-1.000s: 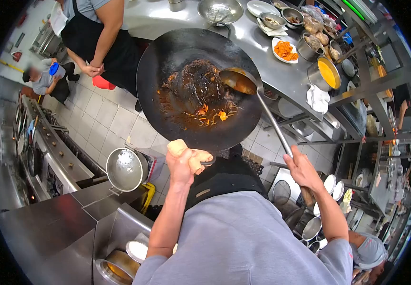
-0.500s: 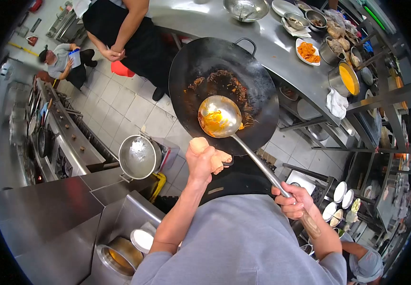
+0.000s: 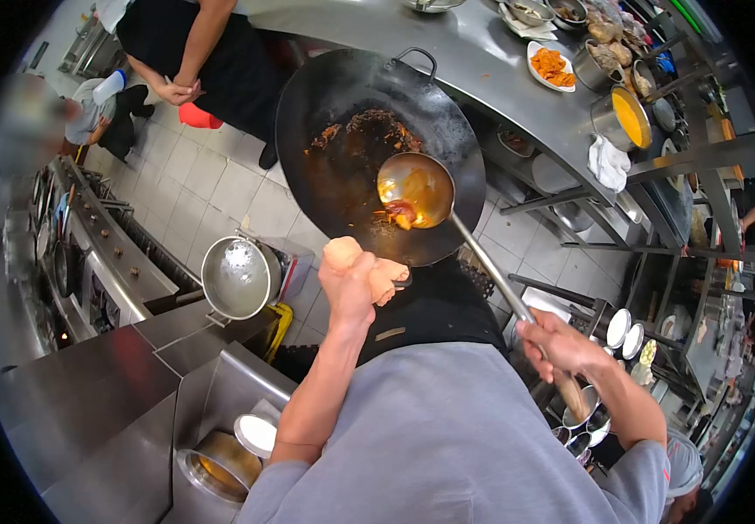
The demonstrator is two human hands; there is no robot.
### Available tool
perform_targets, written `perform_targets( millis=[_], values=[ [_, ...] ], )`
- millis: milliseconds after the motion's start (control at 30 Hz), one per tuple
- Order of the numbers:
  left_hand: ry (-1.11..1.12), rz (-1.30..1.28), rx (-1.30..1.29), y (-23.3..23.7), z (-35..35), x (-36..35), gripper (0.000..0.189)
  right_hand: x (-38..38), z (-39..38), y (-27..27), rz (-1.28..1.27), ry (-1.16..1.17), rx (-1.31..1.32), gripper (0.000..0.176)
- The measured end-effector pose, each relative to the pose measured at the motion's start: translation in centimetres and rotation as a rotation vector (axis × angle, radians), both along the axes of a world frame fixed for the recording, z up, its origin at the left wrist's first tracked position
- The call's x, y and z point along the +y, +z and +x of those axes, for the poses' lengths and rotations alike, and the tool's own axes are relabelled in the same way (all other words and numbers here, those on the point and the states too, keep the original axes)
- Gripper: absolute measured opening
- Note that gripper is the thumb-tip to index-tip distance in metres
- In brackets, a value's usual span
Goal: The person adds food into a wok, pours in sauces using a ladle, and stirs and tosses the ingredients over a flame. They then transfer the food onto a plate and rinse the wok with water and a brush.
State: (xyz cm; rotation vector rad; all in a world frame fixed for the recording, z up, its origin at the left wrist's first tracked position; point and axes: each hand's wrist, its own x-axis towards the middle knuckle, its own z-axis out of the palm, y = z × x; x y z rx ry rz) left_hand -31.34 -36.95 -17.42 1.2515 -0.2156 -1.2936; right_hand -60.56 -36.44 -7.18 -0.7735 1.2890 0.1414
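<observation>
My left hand (image 3: 349, 284) is closed around an orange cloth (image 3: 384, 278), which wraps the near handle of a large black wok (image 3: 325, 183). The wok hangs over the floor in front of me, with its bare loop handle (image 3: 419, 58) at the far side. Brown and reddish food bits (image 3: 386, 124) cling inside it. My right hand (image 3: 561, 343) grips the wooden-ended handle of a long metal ladle (image 3: 488, 263). The ladle's bowl lies inside the wok's right side, with oily orange sauce and food bits in it.
A steel counter (image 3: 343, 22) beyond the wok bears a plate of orange food (image 3: 551, 67) and a pot of yellow liquid (image 3: 629, 118). A person in a black apron (image 3: 212, 74) stands at the far left. A metal pot (image 3: 240, 278) stands to the left, near the stove (image 3: 102, 288).
The wok and my left hand have shifted left and slightly up in view. The ladle's bowl has moved right within the wok and turned, and my right hand has moved outward.
</observation>
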Motion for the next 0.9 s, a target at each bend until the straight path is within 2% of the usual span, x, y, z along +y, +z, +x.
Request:
perform_targets(
  millis=[100,167,200,267,333,367,433,467,500,533,567,633,667,733,767,833,900],
  values=[
    [0.000,-0.002,-0.026,-1.7,0.2,0.8,0.022,1.1,2.1,1.4,0.314,-0.299,-0.182,0.024],
    [-0.040,0.017,-0.116,-0.7,-0.4,0.8,0.019,1.0,1.5,0.3,0.554,-0.445,-0.457,0.028],
    [-0.039,0.032,-0.098,-0.6,-0.4,0.9,0.017,1.0,1.2,-0.5,0.551,-0.436,-0.464,0.028],
    [-0.025,0.066,-0.100,-0.2,-0.2,1.3,0.016,1.3,0.8,-2.4,0.874,-0.691,-0.811,0.031],
    [-0.035,0.074,-0.088,0.1,0.1,1.7,0.014,1.5,0.9,-3.8,0.888,-0.707,-0.914,0.031],
    [-0.043,0.083,0.017,0.2,0.7,2.1,0.016,1.4,0.7,-4.0,0.898,-0.736,-1.006,0.031],
    [-0.128,0.099,0.143,0.3,1.4,2.1,0.012,0.6,-0.4,-3.5,0.723,-0.752,-1.040,0.030],
    [-0.192,0.107,0.159,1.0,1.8,1.8,0.008,-0.2,-1.5,-2.8,0.568,-0.764,-0.971,0.030],
    [-0.174,0.161,0.102,1.8,1.3,1.4,0.008,-1.1,-2.5,-2.0,0.426,-0.773,-0.899,0.030],
    [-0.174,0.184,0.152,1.9,1.2,1.1,0.008,-2.5,-3.5,-1.0,0.256,-0.774,-0.834,0.032],
    [-0.187,0.174,0.070,1.5,1.0,1.0,0.019,-3.8,-4.7,-0.5,0.033,-0.754,-0.700,0.034],
    [-0.222,0.217,0.099,1.4,0.7,0.3,0.020,-7.1,-6.5,0.4,-0.367,-0.702,-0.422,0.032],
    [-0.171,0.162,0.112,2.8,-0.1,-0.5,0.016,-9.1,-7.8,-0.5,-0.583,-0.631,-0.324,0.029],
    [-0.187,0.153,0.124,3.2,-0.4,-1.7,0.015,-12.5,-9.9,-2.0,-0.820,-0.591,0.017,0.029],
    [-0.189,0.157,0.135,3.4,-0.7,-2.4,0.015,-14.4,-11.3,-4.1,-0.926,-0.542,0.165,0.030],
    [-0.152,0.151,0.091,5.2,-2.6,-4.9,0.015,-18.2,-13.4,-9.1,-1.317,-0.348,0.578,0.032],
    [-0.135,0.061,0.000,6.3,-4.1,-6.9,0.016,-20.7,-16.0,-10.8,-1.376,-0.295,0.590,0.033]
  ],
)
